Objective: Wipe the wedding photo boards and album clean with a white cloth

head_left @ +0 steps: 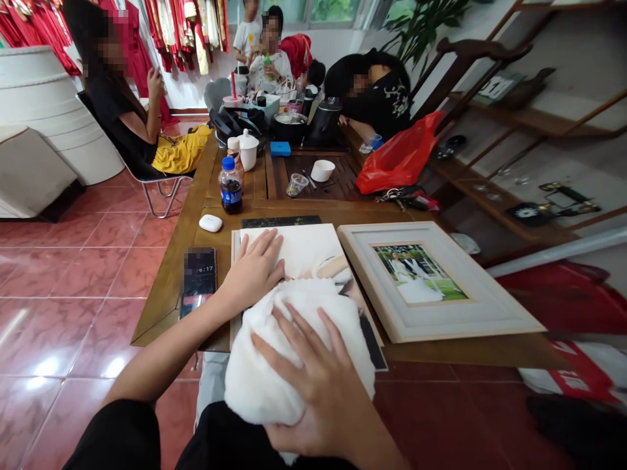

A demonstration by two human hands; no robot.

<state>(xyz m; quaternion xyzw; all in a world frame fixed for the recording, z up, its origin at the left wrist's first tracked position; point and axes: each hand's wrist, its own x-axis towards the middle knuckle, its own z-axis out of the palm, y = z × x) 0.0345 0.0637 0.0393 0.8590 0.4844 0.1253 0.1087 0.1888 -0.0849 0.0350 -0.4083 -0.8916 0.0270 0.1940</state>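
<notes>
**Wooden Table (304,210): Item and Hand Positions**

A framed photo (424,277) is placed at the right of the tabletop. To its left, a photo panel (308,248) is laid flat, its near part covered by a bunched white cloth (259,383) overhanging the table edge. The right hand (318,385) is rested on the cloth, fingers spread wide. The left hand (255,273), opened flat with nothing grasped, is set on the panel's far left area. Farther left, a phone (202,281) and a white case (210,223) are positioned.
</notes>
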